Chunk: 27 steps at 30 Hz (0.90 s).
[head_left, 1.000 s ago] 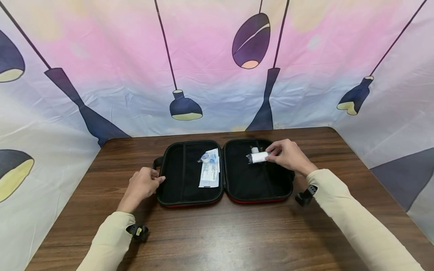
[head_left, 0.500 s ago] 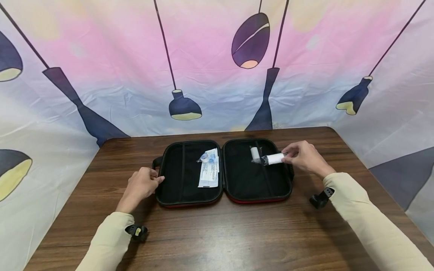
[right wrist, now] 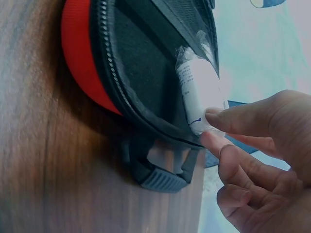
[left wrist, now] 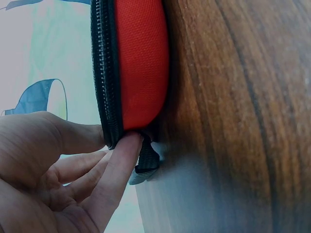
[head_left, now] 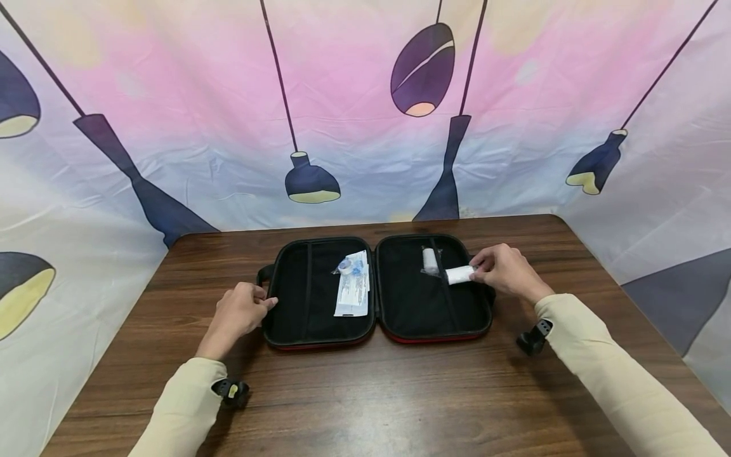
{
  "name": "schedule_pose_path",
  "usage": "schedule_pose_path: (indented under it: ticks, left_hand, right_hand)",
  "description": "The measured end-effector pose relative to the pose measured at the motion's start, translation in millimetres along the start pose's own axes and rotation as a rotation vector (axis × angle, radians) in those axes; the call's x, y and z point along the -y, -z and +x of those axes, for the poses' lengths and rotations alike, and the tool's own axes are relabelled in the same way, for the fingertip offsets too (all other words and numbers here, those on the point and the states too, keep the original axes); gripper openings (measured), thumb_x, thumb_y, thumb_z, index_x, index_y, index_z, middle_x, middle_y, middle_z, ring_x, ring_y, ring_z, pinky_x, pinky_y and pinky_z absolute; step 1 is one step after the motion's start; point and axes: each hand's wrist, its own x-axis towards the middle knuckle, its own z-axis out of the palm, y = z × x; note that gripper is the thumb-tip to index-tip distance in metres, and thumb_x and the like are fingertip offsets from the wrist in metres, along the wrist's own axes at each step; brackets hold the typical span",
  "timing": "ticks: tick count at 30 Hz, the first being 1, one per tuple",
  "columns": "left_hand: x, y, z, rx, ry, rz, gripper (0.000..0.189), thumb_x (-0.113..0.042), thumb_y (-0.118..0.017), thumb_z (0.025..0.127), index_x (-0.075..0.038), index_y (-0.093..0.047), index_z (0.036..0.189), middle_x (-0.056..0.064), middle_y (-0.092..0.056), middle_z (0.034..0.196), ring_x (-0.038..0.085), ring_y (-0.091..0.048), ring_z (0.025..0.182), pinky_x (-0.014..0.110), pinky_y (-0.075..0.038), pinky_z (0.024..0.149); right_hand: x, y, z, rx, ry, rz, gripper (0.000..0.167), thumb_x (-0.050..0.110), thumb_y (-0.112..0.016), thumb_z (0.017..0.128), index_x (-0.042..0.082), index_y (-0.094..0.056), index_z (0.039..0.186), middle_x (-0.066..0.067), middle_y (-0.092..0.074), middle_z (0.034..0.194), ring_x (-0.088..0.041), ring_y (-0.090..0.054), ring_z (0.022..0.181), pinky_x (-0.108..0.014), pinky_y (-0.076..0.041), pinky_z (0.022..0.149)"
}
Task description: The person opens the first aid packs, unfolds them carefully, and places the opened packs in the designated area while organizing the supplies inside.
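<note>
OK, roll (right wrist: 203, 90) w/ unreadable txt (right wrist: 185, 80)

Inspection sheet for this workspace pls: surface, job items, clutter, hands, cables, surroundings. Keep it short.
Surface: brown wood-grain table, light reflecting toward the front.
Job items: case lying open; left half holds a printed packet with a blue-and-white item on top; right half holds a wrapped roll, with a second roll beside it.
Clutter: nothing seen.
Left hand: pinches the case's outer edge.
Right hand: pinches the second roll's end.
Cables: nothing seen.
Surroundings: lamp-print backdrop.
</note>
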Motion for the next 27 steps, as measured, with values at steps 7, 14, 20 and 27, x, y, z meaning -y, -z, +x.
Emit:
schedule_pose_path:
  ticks: [7, 14, 20, 27]
  left_hand:
    - [1.2, -0.9, 0.1, -0.001, -0.003, -0.003, 0.042, -0.02, -0.063, 0.102, 0.013, -0.062, 0.128, 0.024, -0.072, 0.106, 0.017, -0.068, 0.066, 0.048, -0.054, 0.075]
    - [1.4, -0.6, 0.8, -0.001, -0.007, -0.002, 0.044, -0.021, -0.063, 0.102, 0.014, -0.061, 0.129, 0.025, -0.071, 0.108, 0.017, -0.068, 0.066, 0.052, -0.053, 0.082]
    - [1.3, -0.9, -0.3, -0.003, 0.002, -0.008, 0.043, -0.021, -0.063, 0.102, 0.013, -0.062, 0.128, 0.023, -0.072, 0.106, 0.016, -0.068, 0.066, 0.044, -0.055, 0.071]
    - [0.4, -1.3, -0.4, -0.002, 0.014, -0.006, 0.043, -0.021, -0.063, 0.102, 0.013, -0.062, 0.128, 0.023, -0.072, 0.105, 0.016, -0.068, 0.067, 0.046, -0.055, 0.074]
  right_hand:
    - [0, -9, 3.6, 0.0, 0.011, 0.021, 0.019, 0.011, -0.076, 0.09, 0.0, -0.076, 0.105, -0.005, -0.073, 0.085, -0.019, -0.067, 0.076, -0.038, -0.054, 0.068]
    - [4, -18, 10.0, 0.01, 0.017, 0.043, 0.018, 0.01, -0.076, 0.09, 0.0, -0.076, 0.104, -0.007, -0.073, 0.086, -0.019, -0.067, 0.076, -0.039, -0.055, 0.069]
    - [9, -26, 14.6, 0.02, 0.017, 0.065, 0.018, 0.011, -0.076, 0.09, 0.0, -0.076, 0.104, -0.006, -0.073, 0.086, -0.019, -0.068, 0.076, -0.04, -0.056, 0.07]
    - [15, -35, 19.3, 0.01, 0.024, 0.072, 0.016, 0.011, -0.076, 0.09, 0.002, -0.076, 0.104, -0.005, -0.073, 0.086, -0.019, -0.068, 0.078, -0.04, -0.056, 0.071]
